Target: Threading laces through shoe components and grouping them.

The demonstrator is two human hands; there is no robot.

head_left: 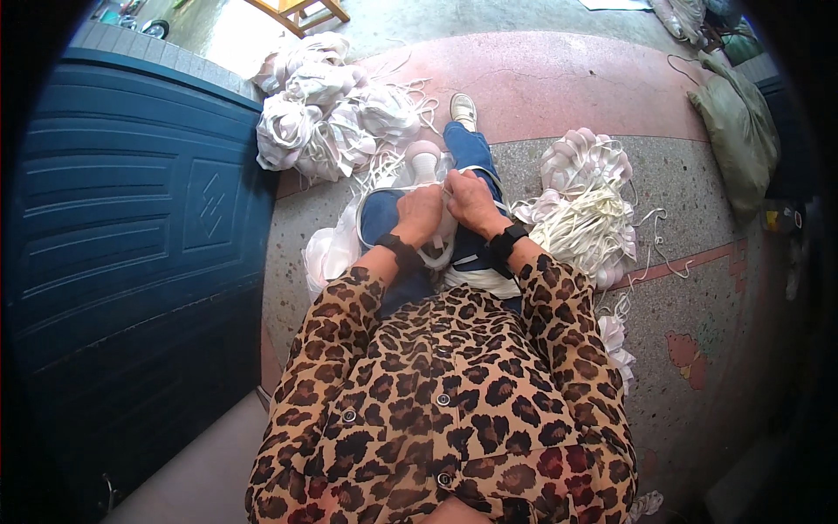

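A white and pale pink shoe upper (424, 157) lies across my lap, its rounded toe part pointing away from me. My left hand (421, 214) is closed on its near left edge, fingers curled under. Close beside it, my right hand (471, 203) is closed in a pinch at the upper's right side, on what looks like a white shoelace; the fingertips partly hide it. More white material hangs below my hands between my knees. To the right of my leg, a heap of cream-white shoelaces (583, 220) rests on pinkish white uppers (587, 157).
Bundled white uppers (323, 109) with trailing laces are piled at the far left, beside a blue panelled door (140, 183). A grey-green sack (738, 131) stands at the right. A wooden stool (301, 12) is at the back. Loose laces trail over the speckled floor (672, 166).
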